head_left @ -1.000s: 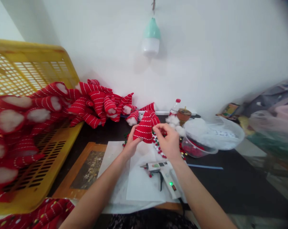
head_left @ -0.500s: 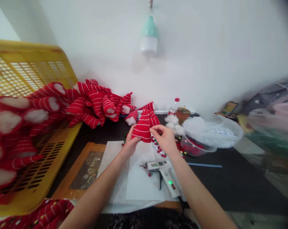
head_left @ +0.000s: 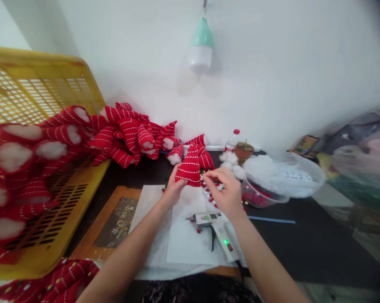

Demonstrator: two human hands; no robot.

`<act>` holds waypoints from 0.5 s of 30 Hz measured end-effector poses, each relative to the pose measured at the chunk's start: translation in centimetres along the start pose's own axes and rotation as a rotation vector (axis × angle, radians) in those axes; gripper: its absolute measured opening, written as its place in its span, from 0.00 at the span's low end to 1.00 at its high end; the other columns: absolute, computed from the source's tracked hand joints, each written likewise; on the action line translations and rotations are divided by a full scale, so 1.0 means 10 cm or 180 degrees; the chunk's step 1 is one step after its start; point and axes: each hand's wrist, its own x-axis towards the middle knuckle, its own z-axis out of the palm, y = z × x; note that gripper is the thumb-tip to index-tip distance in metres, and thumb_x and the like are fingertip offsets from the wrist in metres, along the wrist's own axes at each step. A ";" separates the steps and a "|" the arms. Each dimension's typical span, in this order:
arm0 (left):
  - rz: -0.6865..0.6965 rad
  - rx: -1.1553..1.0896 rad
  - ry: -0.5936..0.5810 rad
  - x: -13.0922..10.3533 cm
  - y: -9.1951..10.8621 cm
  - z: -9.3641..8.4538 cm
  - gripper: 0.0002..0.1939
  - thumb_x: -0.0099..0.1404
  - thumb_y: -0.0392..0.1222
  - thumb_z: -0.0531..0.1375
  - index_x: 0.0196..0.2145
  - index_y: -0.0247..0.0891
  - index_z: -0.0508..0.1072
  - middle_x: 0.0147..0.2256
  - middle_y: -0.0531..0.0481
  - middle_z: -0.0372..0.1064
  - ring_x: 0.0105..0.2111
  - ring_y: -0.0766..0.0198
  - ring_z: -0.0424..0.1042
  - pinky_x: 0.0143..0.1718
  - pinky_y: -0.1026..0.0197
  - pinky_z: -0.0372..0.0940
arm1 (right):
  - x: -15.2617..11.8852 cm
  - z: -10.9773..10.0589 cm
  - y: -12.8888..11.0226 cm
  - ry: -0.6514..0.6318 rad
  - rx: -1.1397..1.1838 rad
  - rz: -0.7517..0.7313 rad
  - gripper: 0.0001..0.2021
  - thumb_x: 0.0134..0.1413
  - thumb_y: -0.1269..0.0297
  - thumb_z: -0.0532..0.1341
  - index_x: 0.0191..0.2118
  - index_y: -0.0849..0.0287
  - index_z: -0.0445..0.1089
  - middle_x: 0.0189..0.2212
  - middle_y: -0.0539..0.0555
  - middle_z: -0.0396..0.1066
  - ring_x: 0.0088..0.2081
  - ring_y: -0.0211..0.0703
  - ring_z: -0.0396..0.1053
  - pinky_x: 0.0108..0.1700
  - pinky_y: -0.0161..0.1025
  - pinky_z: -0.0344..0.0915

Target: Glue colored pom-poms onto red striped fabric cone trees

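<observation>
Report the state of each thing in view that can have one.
Left hand: gripping the red striped cone.
Red striped cone: held, tip up.
Right hand: pinched beside the cone, contents unclear.
Glue gun: lying on white paper, green light on.
Bottle: upright, capped.
Lamp: hanging, looks unlit.
Stuffed cones: heaped, many showing white stuffing.
Yellow crate: loaded with stuffed cones.
Clear bowl: holding red pieces.

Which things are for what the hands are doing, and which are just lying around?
Probably for the job:
the striped red cone in the left hand
the small pom-poms
the glue gun, its green light on
the stuffed cones

Probably just there:
the red-capped bottle
the brown pot
the hanging light bulb
</observation>
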 end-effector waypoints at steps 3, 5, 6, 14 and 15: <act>0.0073 0.0105 -0.0079 0.00 -0.01 0.00 0.31 0.50 0.35 0.66 0.54 0.43 0.68 0.44 0.50 0.76 0.41 0.59 0.75 0.44 0.60 0.66 | -0.05 0.14 0.14 -0.0436 -0.0744 -0.0404 0.07 0.68 0.66 0.60 0.39 0.56 0.76 0.34 0.56 0.77 0.37 0.49 0.70 0.43 0.48 0.64; 0.0079 0.0151 -0.0108 0.00 -0.01 -0.01 0.32 0.51 0.35 0.66 0.54 0.43 0.68 0.45 0.50 0.76 0.41 0.59 0.75 0.45 0.60 0.66 | -0.04 0.21 0.19 -0.0625 -0.1117 -0.0605 0.09 0.69 0.68 0.58 0.41 0.58 0.76 0.36 0.57 0.78 0.39 0.51 0.69 0.43 0.49 0.62; 0.0071 0.0154 -0.0109 0.00 -0.01 -0.01 0.32 0.50 0.35 0.66 0.54 0.43 0.68 0.45 0.50 0.76 0.41 0.59 0.75 0.44 0.60 0.66 | -0.03 0.22 0.19 -0.0689 -0.1223 -0.0680 0.10 0.69 0.69 0.57 0.40 0.58 0.76 0.36 0.58 0.78 0.39 0.52 0.69 0.43 0.49 0.62; -0.0055 -0.0039 0.0192 -0.01 0.07 0.02 0.37 0.47 0.36 0.67 0.57 0.44 0.69 0.39 0.51 0.78 0.33 0.62 0.75 0.37 0.62 0.67 | -0.25 -0.53 -0.12 0.0981 -0.0532 -0.0021 0.03 0.64 0.65 0.65 0.38 0.53 0.77 0.33 0.53 0.75 0.36 0.48 0.71 0.41 0.46 0.66; -0.0063 -0.0042 0.0220 0.00 0.09 0.04 0.37 0.47 0.37 0.66 0.57 0.44 0.69 0.38 0.51 0.78 0.33 0.62 0.75 0.36 0.62 0.67 | -0.33 -0.73 -0.07 0.1508 -0.0597 0.0247 0.03 0.63 0.63 0.66 0.38 0.53 0.77 0.34 0.54 0.75 0.37 0.49 0.71 0.43 0.47 0.67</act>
